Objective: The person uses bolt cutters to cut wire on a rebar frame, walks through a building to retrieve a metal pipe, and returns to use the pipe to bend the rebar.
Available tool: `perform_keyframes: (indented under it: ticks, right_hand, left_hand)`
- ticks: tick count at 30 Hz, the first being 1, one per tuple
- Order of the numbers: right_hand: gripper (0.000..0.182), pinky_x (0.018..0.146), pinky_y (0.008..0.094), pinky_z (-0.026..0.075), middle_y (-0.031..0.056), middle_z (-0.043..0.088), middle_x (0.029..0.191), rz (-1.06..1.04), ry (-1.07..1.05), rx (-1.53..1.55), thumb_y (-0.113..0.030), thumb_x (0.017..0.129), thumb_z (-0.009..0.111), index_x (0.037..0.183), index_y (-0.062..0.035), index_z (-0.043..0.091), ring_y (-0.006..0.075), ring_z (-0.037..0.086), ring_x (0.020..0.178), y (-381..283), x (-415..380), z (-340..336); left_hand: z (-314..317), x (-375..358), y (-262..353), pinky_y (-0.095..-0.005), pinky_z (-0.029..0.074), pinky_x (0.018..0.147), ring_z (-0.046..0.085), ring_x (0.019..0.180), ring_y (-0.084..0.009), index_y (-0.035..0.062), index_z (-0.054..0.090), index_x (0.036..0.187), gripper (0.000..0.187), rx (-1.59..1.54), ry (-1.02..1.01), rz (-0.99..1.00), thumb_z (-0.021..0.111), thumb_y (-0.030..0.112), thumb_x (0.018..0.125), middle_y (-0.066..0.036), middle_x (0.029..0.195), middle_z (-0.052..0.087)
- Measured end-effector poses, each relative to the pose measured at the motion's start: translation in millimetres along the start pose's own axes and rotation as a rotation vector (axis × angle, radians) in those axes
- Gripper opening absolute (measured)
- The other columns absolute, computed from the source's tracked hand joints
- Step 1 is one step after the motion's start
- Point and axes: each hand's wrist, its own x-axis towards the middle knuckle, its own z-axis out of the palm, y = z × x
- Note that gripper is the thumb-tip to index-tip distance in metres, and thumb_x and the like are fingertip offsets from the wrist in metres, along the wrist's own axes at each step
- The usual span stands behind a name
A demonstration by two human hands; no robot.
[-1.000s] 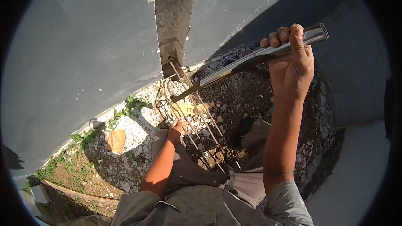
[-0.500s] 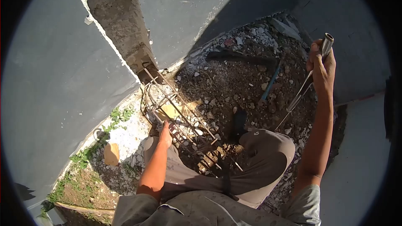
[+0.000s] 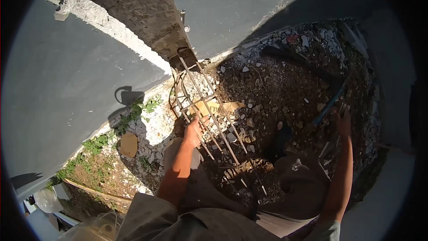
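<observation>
A cage of steel reinforcing bars (image 3: 211, 110) slants from the foot of the wall recess toward my legs, with cross ties around its long bars. My left hand (image 3: 193, 133) is closed around one bar on the cage's left side. Beyond those fingers, a torn piece of brown cardboard (image 3: 206, 108) with printing lies under the bars. On the right, apart from the cage, my right hand (image 3: 343, 121) is closed on a slim metal tool (image 3: 344, 108) with a shiny tubular end. Shade darkens this hand, and its fingers cover much of the tool.
Grey walls meet around a rough concrete recess (image 3: 133, 9). Broken stones and soil (image 3: 276, 89) cover the ground. A blue strip (image 3: 329, 106) lies near my right hand. To the left are a flat brown piece (image 3: 129, 144), green weeds (image 3: 96, 143) and a wooden strip (image 3: 96, 191).
My right hand has come down from its raised position with the metal tool. My left hand stays on the bar. The whole view has shifted, showing more ground at lower left.
</observation>
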Motion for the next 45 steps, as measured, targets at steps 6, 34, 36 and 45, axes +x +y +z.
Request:
perform_keyframes:
  ticks: [6, 34, 36, 45]
  right_hand:
    - [0.043, 0.082, 0.0332, 0.045, 0.0133, 0.061, 0.104, -0.129, 0.139, 0.019, -0.023, 0.093, 0.058, 0.122, 0.0069, 0.048, 0.0192, 0.057, 0.092, 51, 16, 10]
    - [0.035, 0.061, 0.0344, 0.046, 0.0078, 0.058, 0.082, -0.019, 0.179, 0.141, -0.009, 0.090, 0.053, 0.122, 0.0043, 0.045, 0.0165, 0.058, 0.070, 36, -5, -15]
    - [0.037, 0.066, 0.0362, 0.048, 0.0089, 0.060, 0.086, -0.074, 0.118, 0.011, -0.011, 0.090, 0.054, 0.123, 0.0048, 0.045, 0.0195, 0.059, 0.073, 64, -10, 0]
    - [0.052, 0.091, 0.0405, 0.046, 0.0247, 0.058, 0.118, -0.379, 0.302, -0.417, -0.018, 0.087, 0.059, 0.133, -0.0015, 0.045, 0.0337, 0.058, 0.111, 10, 7, 41]
  left_hand:
    - [22, 1, -5, -0.0389, 0.043, 0.093, 0.054, 0.112, -0.0251, 0.0155, 0.035, 0.145, 0.049, -0.023, 0.227, -0.025, 0.040, 0.033, 0.099, -0.013, 0.124, 0.055]
    - [0, 7, 59, -0.0464, 0.035, 0.104, 0.044, 0.126, -0.0307, 0.0026, 0.030, 0.144, 0.087, -0.183, 0.257, 0.154, 0.043, 0.068, 0.088, -0.015, 0.141, 0.042]
    - [8, 24, 53, -0.0458, 0.035, 0.105, 0.051, 0.121, -0.0305, 0.0046, 0.036, 0.140, 0.080, -0.093, 0.288, 0.185, 0.042, 0.066, 0.090, -0.014, 0.135, 0.049]
    - [22, 19, 54, -0.0423, 0.039, 0.100, 0.054, 0.119, -0.0310, 0.0055, 0.040, 0.138, 0.072, -0.095, 0.288, 0.198, 0.035, 0.061, 0.092, -0.014, 0.135, 0.050]
